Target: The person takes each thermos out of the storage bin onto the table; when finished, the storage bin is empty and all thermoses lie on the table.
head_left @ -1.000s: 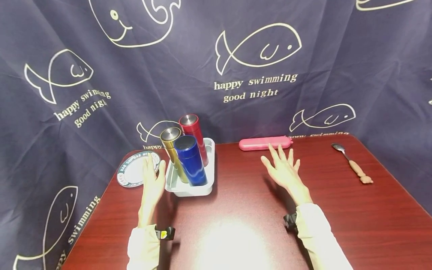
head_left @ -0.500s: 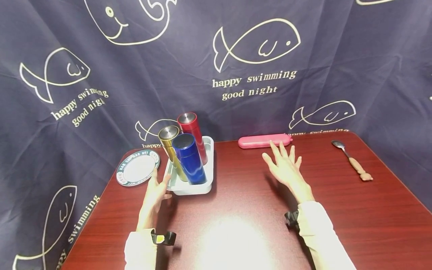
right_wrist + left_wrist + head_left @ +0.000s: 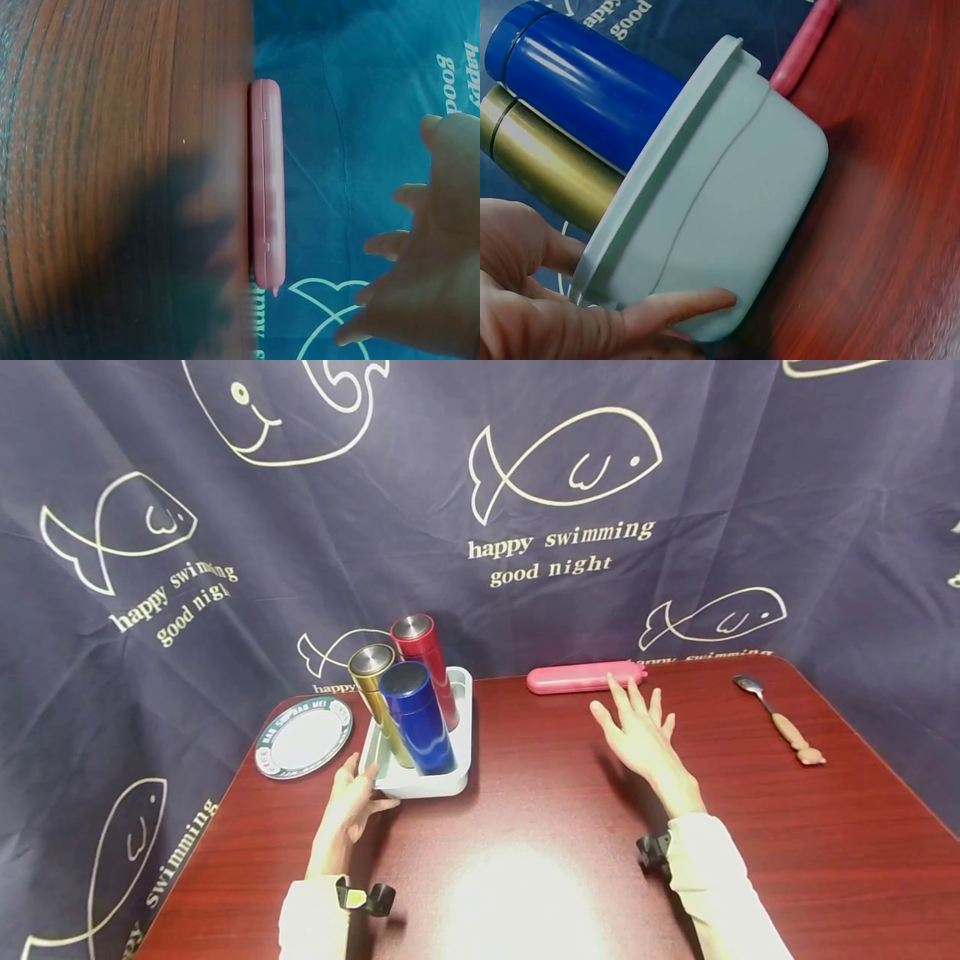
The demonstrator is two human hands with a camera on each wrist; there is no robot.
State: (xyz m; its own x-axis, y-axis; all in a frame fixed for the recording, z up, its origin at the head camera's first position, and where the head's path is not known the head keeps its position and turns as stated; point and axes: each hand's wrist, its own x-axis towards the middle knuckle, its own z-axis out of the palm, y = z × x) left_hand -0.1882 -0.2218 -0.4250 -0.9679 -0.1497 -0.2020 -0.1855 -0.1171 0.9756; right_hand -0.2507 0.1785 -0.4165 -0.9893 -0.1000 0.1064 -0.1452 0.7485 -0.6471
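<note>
My left hand point(image 3: 348, 802) grips the near left corner of a pale grey-green tray point(image 3: 727, 195). In the left wrist view one digit point(image 3: 690, 304) lies along the outer wall while another goes behind the rim. Three thermos bottles stand in the tray: a blue one point(image 3: 418, 727) in front, a gold one point(image 3: 375, 681) at the left and a red one point(image 3: 423, 647) behind. My right hand point(image 3: 643, 743) is held over the table with fingers spread and nothing in it. Beyond its fingertips lies a long pink plastic case point(image 3: 573, 678) at the table's back edge.
A round plate point(image 3: 303, 739) with a dark green printed rim lies left of the tray. At the right is a spoon point(image 3: 787, 731) with a wooden animal-shaped handle. Dark blue fish-print cloth point(image 3: 420, 527) hangs behind the reddish-brown table point(image 3: 540, 802).
My left hand has come down from beside the tray to its near left corner and taken hold there. My right hand stays spread, shifted slightly right.
</note>
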